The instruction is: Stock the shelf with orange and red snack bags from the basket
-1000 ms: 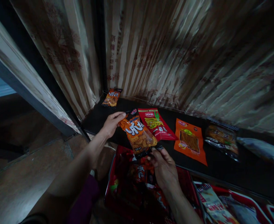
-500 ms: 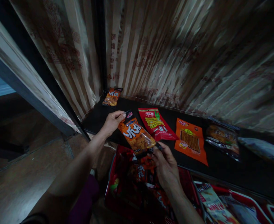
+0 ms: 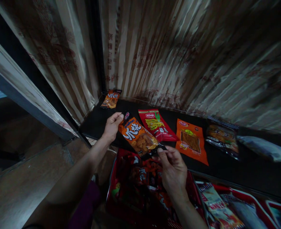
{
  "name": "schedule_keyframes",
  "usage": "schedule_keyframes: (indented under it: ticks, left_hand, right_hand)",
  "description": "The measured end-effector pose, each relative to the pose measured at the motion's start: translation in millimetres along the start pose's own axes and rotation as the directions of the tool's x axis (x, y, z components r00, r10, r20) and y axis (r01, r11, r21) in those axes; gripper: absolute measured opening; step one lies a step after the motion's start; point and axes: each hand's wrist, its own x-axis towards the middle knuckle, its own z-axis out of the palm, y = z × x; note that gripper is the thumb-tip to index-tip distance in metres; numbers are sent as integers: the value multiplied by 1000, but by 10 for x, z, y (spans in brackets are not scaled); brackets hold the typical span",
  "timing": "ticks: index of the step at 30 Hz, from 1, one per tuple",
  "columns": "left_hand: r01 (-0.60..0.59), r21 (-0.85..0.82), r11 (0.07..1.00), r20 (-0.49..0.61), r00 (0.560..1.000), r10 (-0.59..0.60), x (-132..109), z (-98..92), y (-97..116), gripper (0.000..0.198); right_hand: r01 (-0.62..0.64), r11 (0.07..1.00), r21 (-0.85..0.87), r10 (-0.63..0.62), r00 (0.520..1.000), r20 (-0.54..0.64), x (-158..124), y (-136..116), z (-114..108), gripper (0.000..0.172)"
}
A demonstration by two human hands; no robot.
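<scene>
I hold an orange snack packet (image 3: 138, 137) with white lettering between both hands, just above the near edge of a black shelf (image 3: 226, 168). My left hand (image 3: 111, 126) pinches the packet's top corner. My right hand (image 3: 172, 168) pinches its bottom edge. The packet lies tilted, its top toward the left. Directly right of it on the shelf lies a red packet (image 3: 156, 124). Below my hands stands a red basket (image 3: 140, 187) full of snack packets.
On the shelf lie a second orange packet (image 3: 110, 99) in the back left corner, an orange flat packet (image 3: 190, 141), a dark packet (image 3: 223, 142) and a pale packet (image 3: 262, 148). Striped curtains hang behind. Another red basket (image 3: 228, 206) with packets sits at lower right.
The held packet has moved slightly left and down toward the shelf, tilting flatter. Both hands moved with it and kept their grip.
</scene>
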Motion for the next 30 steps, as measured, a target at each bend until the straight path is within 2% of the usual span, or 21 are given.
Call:
schedule_keyframes:
  ticks: [8,12,16,24,27,30]
  left_hand:
    - [-15,-5,1000,-6,1000,15,-4,12,-23,23]
    - [-30,28,999,-16,999,30,17,25,-37,23]
    - [-49,42,998,-22,999,50,35,51,-44,22]
    - [-42,110,993,-9,999,43,1,160,-84,26]
    - [-43,164,986,27,999,40,-42,227,-113,33]
    - [-33,186,982,44,999,25,-132,308,-125,37]
  right_hand:
    - [-2,999,-46,5,998,66,-65,-15,-22,30]
    - [-66,997,-29,69,990,123,-15,7,-35,32]
    - [-44,998,-53,50,990,128,48,19,-62,31]
    - [71,991,-113,-69,997,23,41,-17,-94,30]
    - [166,973,-157,-175,984,-40,44,-61,-101,27]
    - [337,919,-204,-346,938,-7,57,-106,-136,17]
